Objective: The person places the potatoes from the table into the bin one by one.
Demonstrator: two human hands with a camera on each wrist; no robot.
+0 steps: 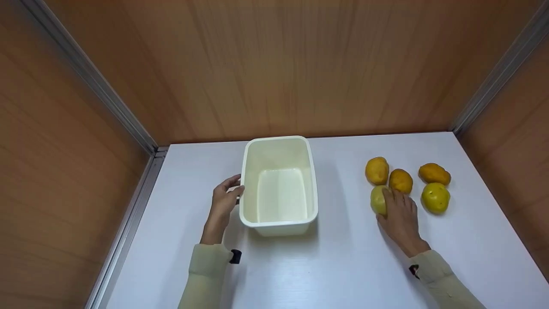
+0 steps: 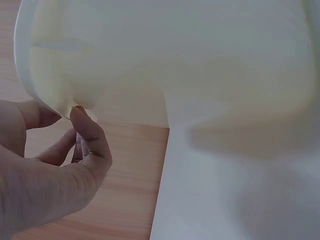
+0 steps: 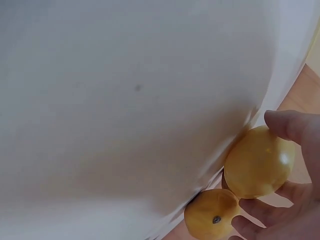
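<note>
A deep cream plastic bin [image 1: 281, 229] stands upright on the white table, with nothing inside. At its left side my left hand [image 1: 224, 197] pinches the rim between thumb and fingers, as the left wrist view shows up close on the bin's rim [image 2: 22, 60]. Over on the right, my right hand [image 1: 402, 221] grips a smooth, round yellow-green fruit [image 1: 378, 200], thumb on one side and fingers on the other. Just beyond those fingers lies an orange-yellow, mango-like fruit [image 1: 401, 180]. A second one [image 1: 377, 171] sits behind the gripped fruit.
Right of my right hand lie a bumpy yellow-green round fruit [image 1: 435, 198] and another orange-yellow oval fruit [image 1: 434, 174]. Wood-grain panels [image 1: 274, 68] wall the table [image 1: 343, 266] at the back and both sides, with metal strips [image 1: 98, 94] at the corners.
</note>
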